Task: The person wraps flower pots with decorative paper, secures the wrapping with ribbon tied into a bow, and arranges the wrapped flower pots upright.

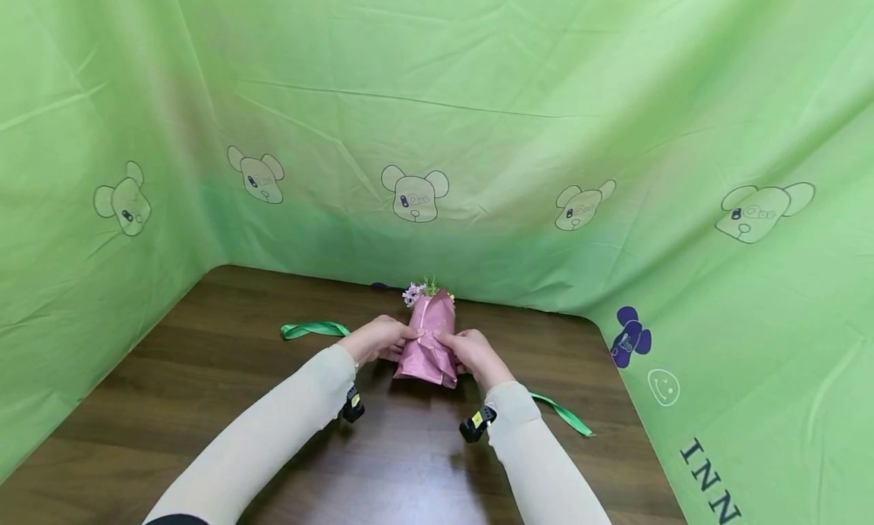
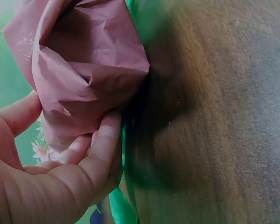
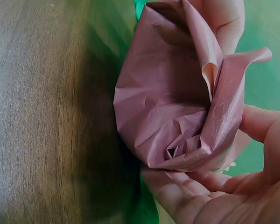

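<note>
The pink-wrapped bouquet (image 1: pixel 429 352) is between the two hands, over the brown wooden table (image 1: pixel 403 457). At its left side, the left hand (image 1: pixel 379 340) grasps the wrapping between thumb and fingers; at its right side, the right hand (image 1: pixel 476 355) grips it likewise. Pale purple flowers (image 1: pixel 413 293) poke from its far end, its near end gapes, green ribbon (image 1: pixel 314 329) shows on both sides of it, and green cloth (image 1: pixel 410 130) hangs behind it.
</note>
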Action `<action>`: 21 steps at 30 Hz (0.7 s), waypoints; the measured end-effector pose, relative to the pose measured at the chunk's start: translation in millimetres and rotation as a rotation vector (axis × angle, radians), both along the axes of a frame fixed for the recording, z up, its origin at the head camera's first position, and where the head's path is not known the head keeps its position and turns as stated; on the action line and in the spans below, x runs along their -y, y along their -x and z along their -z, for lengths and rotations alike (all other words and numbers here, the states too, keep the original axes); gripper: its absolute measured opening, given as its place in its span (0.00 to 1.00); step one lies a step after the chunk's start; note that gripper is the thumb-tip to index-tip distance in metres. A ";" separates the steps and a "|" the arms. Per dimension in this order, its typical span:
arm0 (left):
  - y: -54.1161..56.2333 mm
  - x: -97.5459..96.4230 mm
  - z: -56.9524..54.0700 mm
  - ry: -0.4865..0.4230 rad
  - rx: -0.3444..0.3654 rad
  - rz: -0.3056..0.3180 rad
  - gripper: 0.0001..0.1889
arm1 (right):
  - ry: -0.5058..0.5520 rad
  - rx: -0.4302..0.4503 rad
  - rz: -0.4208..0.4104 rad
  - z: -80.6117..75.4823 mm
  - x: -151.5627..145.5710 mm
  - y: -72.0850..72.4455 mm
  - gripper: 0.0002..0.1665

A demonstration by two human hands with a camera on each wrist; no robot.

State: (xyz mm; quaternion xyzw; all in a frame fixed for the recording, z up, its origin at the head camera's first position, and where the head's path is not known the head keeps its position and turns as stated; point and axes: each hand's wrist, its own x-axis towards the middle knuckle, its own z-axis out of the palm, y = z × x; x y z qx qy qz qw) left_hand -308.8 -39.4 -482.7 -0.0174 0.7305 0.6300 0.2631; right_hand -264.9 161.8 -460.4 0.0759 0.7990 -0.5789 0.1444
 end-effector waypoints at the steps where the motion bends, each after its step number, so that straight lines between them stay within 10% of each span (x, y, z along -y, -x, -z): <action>1: -0.5 0.6 0.3 -0.003 0.005 0.001 0.13 | -0.003 0.002 -0.002 0.1 0.2 -0.4 0.17; 15: -17.7 10.9 2.4 -0.002 0.035 0.062 0.14 | -0.126 -0.004 -0.023 -1.4 5.1 -18.1 0.19; 21: -22.0 12.8 6.1 -0.019 0.037 0.055 0.13 | -0.445 -0.350 0.033 -2.9 14.9 -23.2 0.27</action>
